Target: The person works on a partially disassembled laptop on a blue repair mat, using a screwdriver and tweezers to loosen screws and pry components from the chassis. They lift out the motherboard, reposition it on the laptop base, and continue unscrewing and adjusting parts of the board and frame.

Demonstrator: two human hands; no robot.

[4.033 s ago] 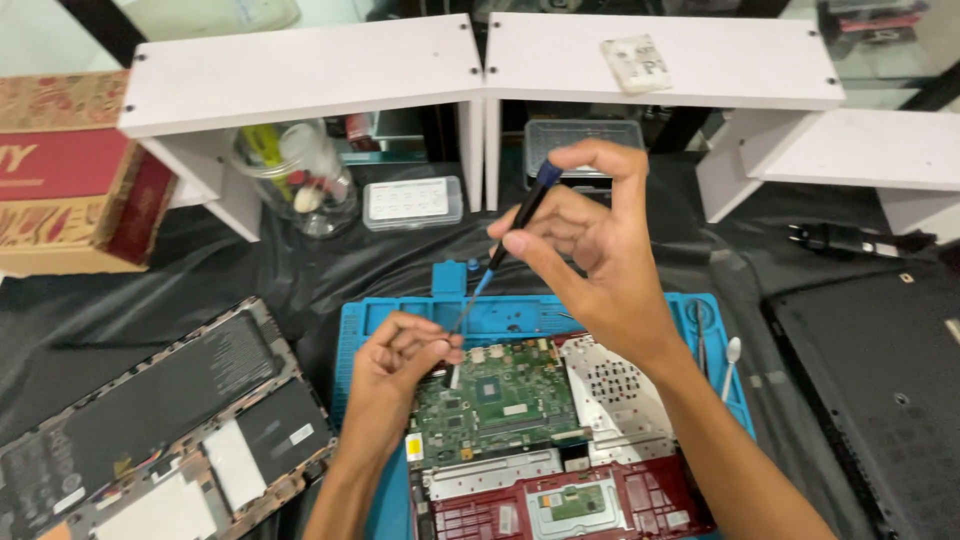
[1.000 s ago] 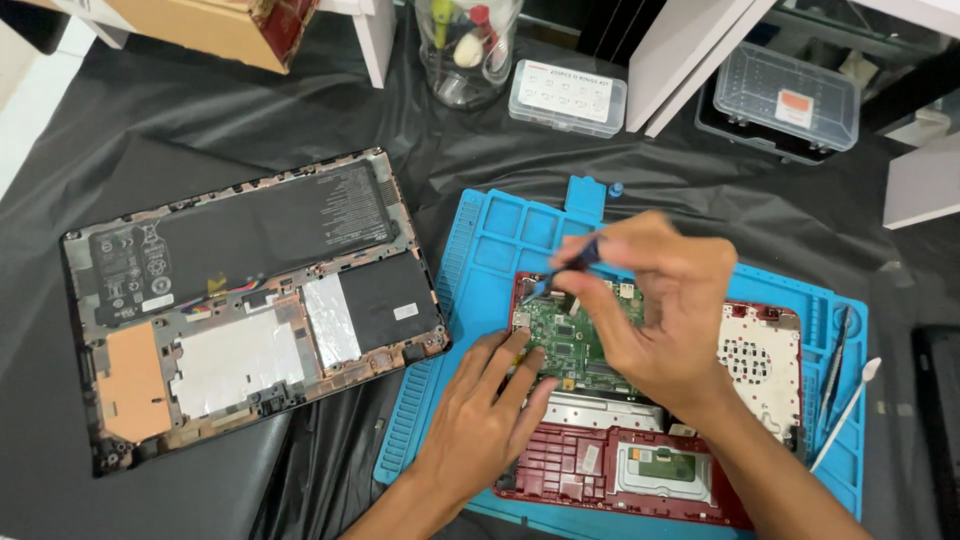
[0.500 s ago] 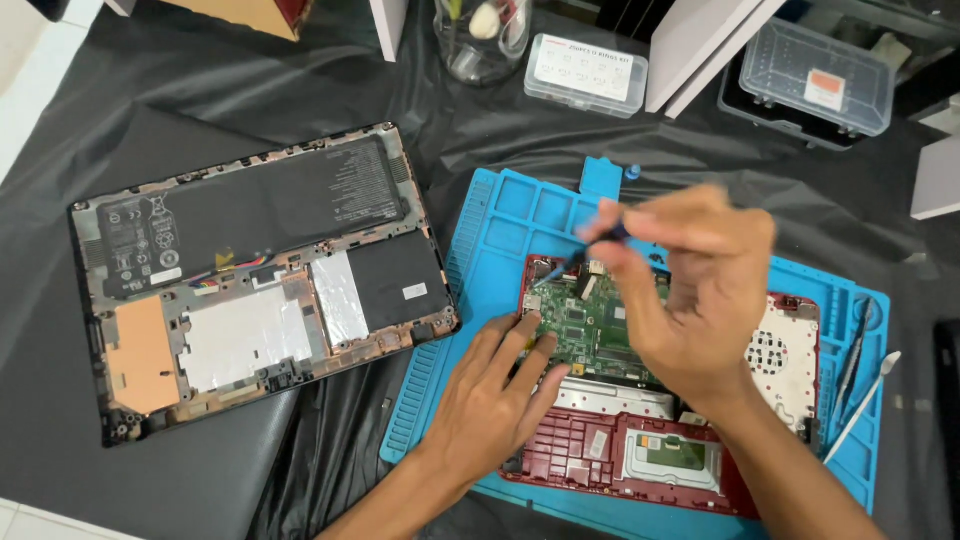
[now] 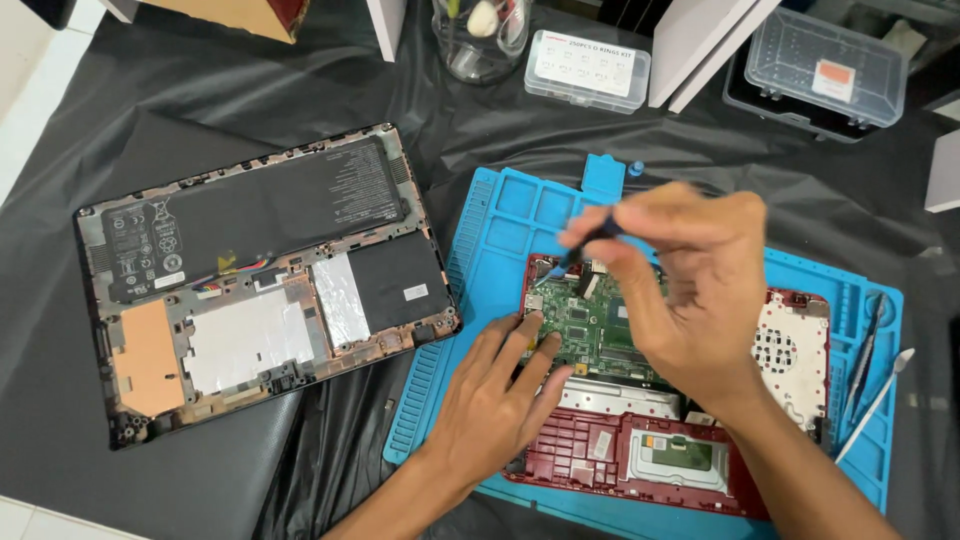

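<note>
1. Head view, the work in hand: a slim dark screwdriver (image 4: 592,238) is pinched between the fingertips of the right hand (image 4: 690,290), its tip angled down toward the far left corner of a green circuit board (image 4: 590,325). The fingers are closed together on the tool; the hand is blurred.
2. The board is seated in a red laptop shell (image 4: 640,450), which is laid on a blue work mat (image 4: 480,290) right of centre on the bench.
3. The left hand (image 4: 495,400) is laid flat, fingers apart and gripping nothing, with its fingertips pressed on the board's near left edge.
4. The step is judged to be screw work at the board's far corner. A steady, upright tip would be called for, with the board kept pinned.
5. To the left, on black sheeting (image 4: 130,120), an opened black laptop base (image 4: 260,280) is seen, underside up. A black battery with small white labels fills its far half; a copper patch and silver foil panels lie nearer.
6. At the far edge, a clear glass jar (image 4: 478,40) is flanked on the right by a clear flat parts box (image 4: 585,68) with a white printed label.
7. Far right, a clear-lidded black case (image 4: 820,70) bears an orange and white sticker.
8. A cardboard box corner (image 4: 240,15) shows far left.
9. Two slim prying tools (image 4: 872,385) are rested at the mat's right edge.
</note>
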